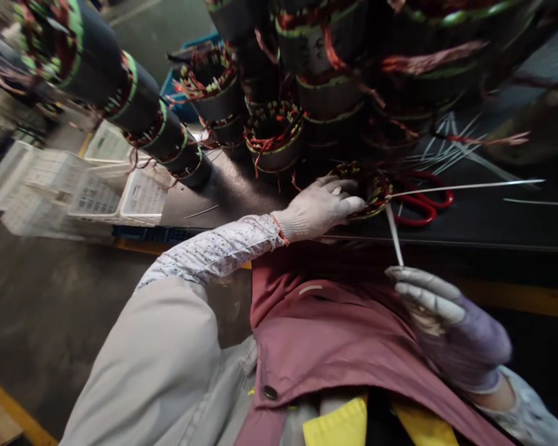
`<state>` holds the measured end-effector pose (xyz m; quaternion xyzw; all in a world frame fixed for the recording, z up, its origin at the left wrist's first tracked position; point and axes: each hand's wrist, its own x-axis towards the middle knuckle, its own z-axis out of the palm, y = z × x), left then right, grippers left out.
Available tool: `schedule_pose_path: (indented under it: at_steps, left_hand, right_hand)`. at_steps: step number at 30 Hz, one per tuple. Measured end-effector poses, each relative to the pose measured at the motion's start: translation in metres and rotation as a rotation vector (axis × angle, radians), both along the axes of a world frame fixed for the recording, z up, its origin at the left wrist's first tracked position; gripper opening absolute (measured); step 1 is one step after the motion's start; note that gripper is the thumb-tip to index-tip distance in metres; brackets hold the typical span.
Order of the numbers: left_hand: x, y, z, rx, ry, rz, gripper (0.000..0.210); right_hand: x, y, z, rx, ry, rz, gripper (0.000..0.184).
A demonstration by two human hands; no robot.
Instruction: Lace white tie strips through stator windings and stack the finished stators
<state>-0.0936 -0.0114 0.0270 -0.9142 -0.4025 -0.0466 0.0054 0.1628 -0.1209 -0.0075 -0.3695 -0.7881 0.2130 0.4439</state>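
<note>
My left hand (323, 207), in a white knitted glove, lies over a motor stator (376, 192) at the table's front edge. Its fingers curl over the stator's rim and partly hide the windings. From the stator's right side a thin white lacing cord (394, 232) runs down, pulled straight, into my right hand (439, 310). That hand wears a purple glove with grey-white fingers, closed on the cord's end in front of the apron. Another stiff white length (465, 188) sticks out to the right from the same spot on the stator.
Red-handled scissors (421, 210) lie right of the stator, with loose white strips (456, 145) behind. Stacked stators (330, 93) crowd the table's back, and one leaning column (139, 99) stands left. White plastic baskets (142, 195) sit beyond the table's left end.
</note>
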Motion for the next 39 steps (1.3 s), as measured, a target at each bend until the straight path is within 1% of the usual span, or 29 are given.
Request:
schedule_pose_path:
  at_steps: [2,3,4,5,7,10,12,15,17,18,20,21,23,25,27,28,30,33,35,37,39]
  left_hand:
    - [0.001,-0.004,-0.006,0.032,-0.004,0.051,0.033]
    - [0.002,-0.006,-0.007,0.037,-0.006,0.076,0.037]
    - [0.003,-0.007,-0.007,0.031,-0.01,0.1,0.041]
    - [0.004,-0.007,-0.006,0.019,-0.016,0.122,0.046]
    - [0.004,-0.006,-0.001,-0.009,-0.023,0.138,0.055]
    - [0.002,-0.003,0.006,-0.067,-0.016,0.106,0.051]
    - [0.0,-0.002,0.007,-0.121,-0.039,0.121,0.05]
    - [-0.001,-0.003,-0.002,-0.192,-0.197,0.227,0.059]
    - [0.0,-0.006,-0.012,-0.216,-0.377,0.317,0.063]
    - [0.001,-0.008,-0.017,-0.221,-0.467,0.341,0.062]
    - [0.002,-0.012,-0.022,-0.217,-0.587,0.326,0.054]
    - [0.003,-0.013,-0.023,-0.203,-0.601,0.306,0.051]
    - [0.005,-0.016,-0.019,-0.149,-0.531,0.291,0.047]
    - [0.006,-0.018,-0.011,-0.094,-0.4,0.311,0.047]
    - [0.007,-0.017,-0.005,-0.093,-0.322,0.309,0.046]
    - [0.008,-0.017,-0.004,-0.111,-0.329,0.3,0.044]
    - [0.008,-0.015,-0.005,-0.138,-0.409,0.289,0.039]
    - [0.008,-0.014,-0.014,-0.111,-0.522,0.259,0.028]
    - [0.007,-0.014,-0.02,-0.07,-0.516,0.209,0.023]
    - [0.006,-0.013,-0.025,-0.041,-0.48,0.152,0.022]
    - [0.005,-0.012,-0.029,-0.022,-0.47,0.125,0.023]
  right_hand:
    - [-0.007,-0.01,-0.004,0.042,0.056,0.11,0.053]
    - [-0.009,-0.012,-0.006,0.048,0.059,0.146,0.058]
    - [-0.011,-0.014,-0.008,0.031,0.058,0.163,0.058]
    - [-0.012,-0.014,-0.01,-0.003,0.059,0.172,0.057]
    - [-0.012,-0.014,-0.014,-0.072,0.061,0.139,0.054]
    - [-0.016,-0.007,-0.022,-0.112,0.069,0.089,0.047]
    - [-0.026,0.006,-0.028,-0.107,0.093,0.09,0.037]
    - [-0.048,0.034,-0.032,-0.071,0.158,0.046,0.025]
    - [-0.061,0.05,-0.031,-0.048,0.174,-0.033,0.024]
    - [-0.065,0.056,-0.03,-0.052,0.183,-0.083,0.024]
    - [-0.069,0.061,-0.028,-0.071,0.183,-0.155,0.023]
    - [-0.069,0.062,-0.028,-0.074,0.179,-0.169,0.02]
    - [-0.068,0.063,-0.031,-0.044,0.15,-0.161,0.011]
    - [-0.067,0.064,-0.036,0.033,0.123,-0.12,0.006]
    - [-0.067,0.067,-0.04,0.091,0.123,-0.085,0.005]
    - [-0.068,0.068,-0.041,0.104,0.129,-0.071,0.005]
    - [-0.069,0.068,-0.038,0.089,0.157,-0.065,0.007]
    - [-0.066,0.063,-0.023,0.022,0.198,-0.09,0.014]
    - [-0.064,0.057,-0.008,-0.027,0.189,-0.081,0.015]
    - [-0.063,0.055,0.003,-0.048,0.158,-0.076,0.013]
    - [-0.065,0.058,0.007,-0.016,0.112,-0.129,0.008]
